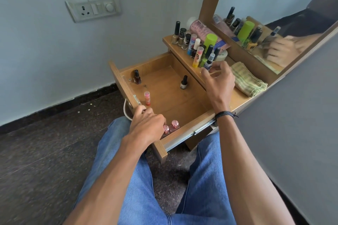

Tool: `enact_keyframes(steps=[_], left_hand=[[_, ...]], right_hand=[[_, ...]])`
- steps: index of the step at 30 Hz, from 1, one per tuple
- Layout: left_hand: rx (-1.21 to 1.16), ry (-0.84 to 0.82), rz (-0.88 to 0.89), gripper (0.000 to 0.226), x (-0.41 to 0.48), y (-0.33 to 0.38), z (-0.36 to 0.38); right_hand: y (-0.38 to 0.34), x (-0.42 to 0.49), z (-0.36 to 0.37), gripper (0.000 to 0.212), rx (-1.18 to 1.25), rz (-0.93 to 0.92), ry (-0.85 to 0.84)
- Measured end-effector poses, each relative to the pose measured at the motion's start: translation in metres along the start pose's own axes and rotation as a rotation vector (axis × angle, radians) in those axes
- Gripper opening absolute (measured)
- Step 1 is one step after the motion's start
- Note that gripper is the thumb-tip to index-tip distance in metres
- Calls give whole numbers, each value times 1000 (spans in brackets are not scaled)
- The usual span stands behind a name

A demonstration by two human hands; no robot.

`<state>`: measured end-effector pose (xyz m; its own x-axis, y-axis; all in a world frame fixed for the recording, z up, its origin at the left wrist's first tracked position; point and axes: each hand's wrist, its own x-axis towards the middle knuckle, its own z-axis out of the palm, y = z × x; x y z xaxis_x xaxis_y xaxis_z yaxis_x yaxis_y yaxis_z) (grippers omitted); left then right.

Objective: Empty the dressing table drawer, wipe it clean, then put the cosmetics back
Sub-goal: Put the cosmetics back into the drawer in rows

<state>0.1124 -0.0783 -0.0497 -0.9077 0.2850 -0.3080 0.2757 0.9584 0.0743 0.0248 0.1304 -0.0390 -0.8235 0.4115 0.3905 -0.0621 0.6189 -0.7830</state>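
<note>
The wooden drawer (164, 95) is pulled out. Inside stand a dark nail polish bottle (137, 77), a black-capped white bottle (184, 82), an orange tube (147, 98) and two pink-capped bottles (172, 126). My left hand (147, 124) rests on the drawer's front edge, fingers curled down beside the pink bottles. My right hand (217, 80) hovers above the table top, fingers spread and holding nothing, just in front of a small blue-grey bottle (209, 62). Several cosmetics (193, 45) are lined up along the table top.
A folded green checked cloth (247, 80) lies on the table top to the right of my hand. A mirror (274, 29) rises behind the cosmetics. A wall socket panel (93, 9) is on the left wall. My knees in blue jeans sit below the drawer.
</note>
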Motion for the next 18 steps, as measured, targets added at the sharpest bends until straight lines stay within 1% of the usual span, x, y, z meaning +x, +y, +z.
enact_keyframes(steps=[2, 4, 7, 9, 11, 13, 16, 18], left_hand=[[-102, 38, -10, 42, -3, -1, -5], [-206, 89, -28, 48, -3, -4, -9], [-305, 147, -40, 50, 2, -10, -9], [-333, 171, -35, 50, 6, -12, -5], [-349, 184, -33, 51, 8, -13, -2], [-371, 211, -29, 52, 9, -13, -1], [-410, 264, -42, 53, 11, -14, 1], [-424, 283, -46, 52, 13, -16, 3]], right_hand=[[0, -10, -5, 21, 76, -32, -98], [2, -25, -8, 21, 79, -84, -278], [6, -44, -5, 21, 14, -178, -581], [8, -51, 1, 21, -52, -175, -738], [10, -55, 7, 21, -104, -126, -831], [13, -57, 13, 21, -164, -106, -881], [12, -58, 17, 18, -299, -173, -958], [10, -59, 20, 25, -365, -205, -1021]])
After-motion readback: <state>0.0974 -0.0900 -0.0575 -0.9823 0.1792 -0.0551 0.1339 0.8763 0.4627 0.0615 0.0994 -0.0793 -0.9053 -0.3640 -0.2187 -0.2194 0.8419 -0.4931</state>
